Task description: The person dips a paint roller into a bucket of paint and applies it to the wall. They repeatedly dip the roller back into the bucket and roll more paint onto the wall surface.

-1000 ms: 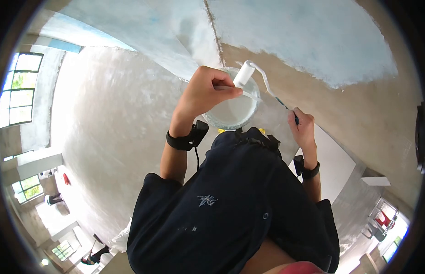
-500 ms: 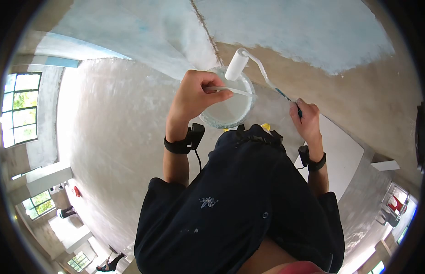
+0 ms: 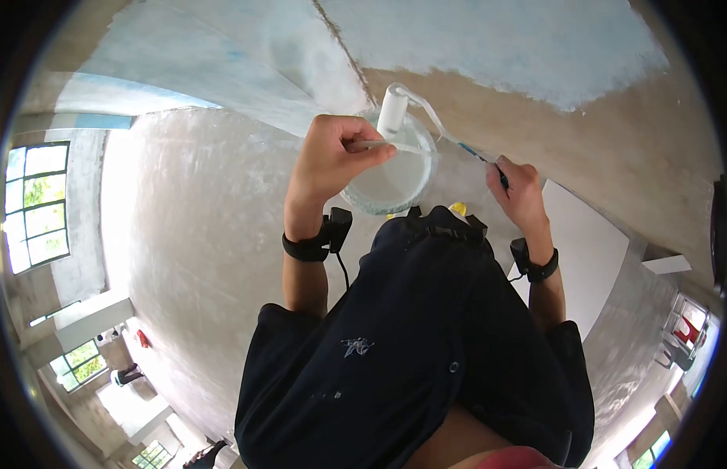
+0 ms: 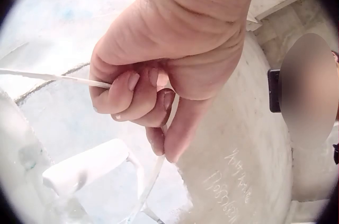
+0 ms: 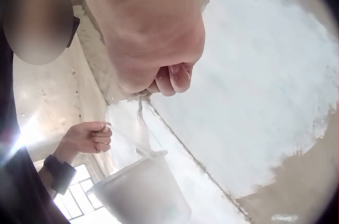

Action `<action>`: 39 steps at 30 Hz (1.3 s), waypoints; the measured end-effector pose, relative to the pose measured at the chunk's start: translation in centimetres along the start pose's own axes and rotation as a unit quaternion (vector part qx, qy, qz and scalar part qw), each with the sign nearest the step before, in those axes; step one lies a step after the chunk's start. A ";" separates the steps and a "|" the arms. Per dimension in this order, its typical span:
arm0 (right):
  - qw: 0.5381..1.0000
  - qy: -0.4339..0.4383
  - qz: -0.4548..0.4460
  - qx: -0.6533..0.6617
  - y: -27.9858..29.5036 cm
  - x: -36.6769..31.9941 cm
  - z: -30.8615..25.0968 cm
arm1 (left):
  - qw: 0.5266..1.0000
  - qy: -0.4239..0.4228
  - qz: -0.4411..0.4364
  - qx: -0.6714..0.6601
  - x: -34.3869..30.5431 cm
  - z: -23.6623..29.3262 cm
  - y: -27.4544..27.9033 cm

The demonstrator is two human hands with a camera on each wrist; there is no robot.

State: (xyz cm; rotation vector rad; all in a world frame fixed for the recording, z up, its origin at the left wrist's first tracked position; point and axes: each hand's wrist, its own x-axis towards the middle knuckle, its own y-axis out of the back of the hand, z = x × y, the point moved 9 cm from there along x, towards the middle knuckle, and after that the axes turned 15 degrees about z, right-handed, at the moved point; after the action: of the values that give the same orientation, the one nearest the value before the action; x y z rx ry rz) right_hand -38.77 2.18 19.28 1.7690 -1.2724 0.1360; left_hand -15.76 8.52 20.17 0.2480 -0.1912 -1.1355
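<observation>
A white paint roller (image 3: 392,112) stands over the far side of a bucket (image 3: 350,196) of pale liquid. My right hand (image 3: 521,195) grips the roller's dark handle, its white-coated frame bending across to the sleeve. Above the bucket's left side, my left hand (image 3: 329,160) pinches a thin white strip that reaches over the opening. In the left wrist view the strip passes through the curled fingers of the left hand (image 4: 153,70), with the roller (image 4: 87,167) below. From the right wrist view the bucket (image 5: 145,189) shows from its side, beyond the right hand (image 5: 151,49).
A wall (image 3: 504,47) with pale blue paint above bare brown plaster stands ahead. On the floor at right lies a white board (image 3: 586,254). Windows (image 3: 37,205) line the left side. A red chair (image 3: 686,327) is far right, and a dark-clothed person (image 3: 205,456) shows at lower left.
The roller has moved left, lowered toward the bucket, and turned more upright in view. My left hand has shifted slightly left, still pinching the strip. Both grips hold.
</observation>
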 end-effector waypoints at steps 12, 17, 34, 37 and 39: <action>0.999 -0.040 -0.006 0.000 -0.3 -0.2 0.3 | 1.000 -0.017 0.005 -0.008 0.3 0.2 -0.4; 0.997 -0.074 -0.014 -0.007 0.1 0.1 0.7 | 1.000 -0.017 -0.006 -0.009 0.5 0.5 -0.3; 0.996 -0.086 -0.005 -0.023 1.6 2.3 -3.2 | 0.998 -0.044 -0.036 -0.023 0.3 4.6 -1.6; 0.995 -0.095 -0.003 -0.031 2.0 2.6 -4.4 | 0.998 -0.054 -0.034 -0.021 0.1 6.3 -0.6; 0.995 -0.100 0.000 -0.029 2.2 2.9 -5.2 | 0.998 -0.056 -0.035 -0.024 0.1 6.8 0.1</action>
State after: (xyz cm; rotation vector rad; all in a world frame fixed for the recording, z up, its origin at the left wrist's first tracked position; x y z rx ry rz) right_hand -37.15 3.87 25.20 1.7663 -1.4049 -0.0795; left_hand -17.50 7.76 26.73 0.1497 -0.2563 -1.2241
